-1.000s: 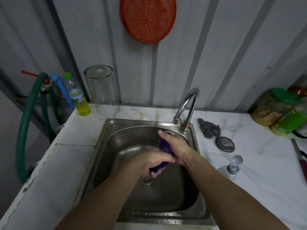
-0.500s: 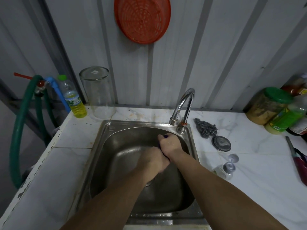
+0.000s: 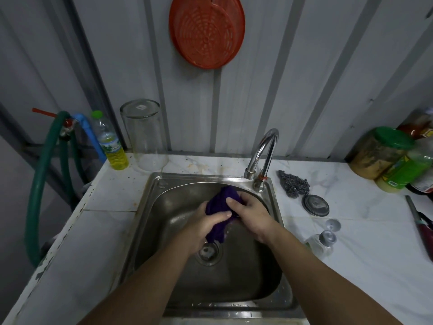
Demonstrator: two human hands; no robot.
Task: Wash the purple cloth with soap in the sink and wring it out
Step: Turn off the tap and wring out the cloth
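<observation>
both the left hand (image 3: pixel 206 227) and right hand (image 3: pixel 249 211) are clenched on the bunched purple cloth (image 3: pixel 221 207) over the sink (image 3: pixel 164 200) near its back right corner, likely so the runoff falls to the drain (image 3: pixel 208 252).

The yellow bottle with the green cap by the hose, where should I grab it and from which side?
Take the yellow bottle around its clear upper body, just under the green cap, coming from the front right, I'd say. It stands upright at the counter's back left corner. The blue pipe crowds its left and the upturned glass jar stands close on its right.
</observation>
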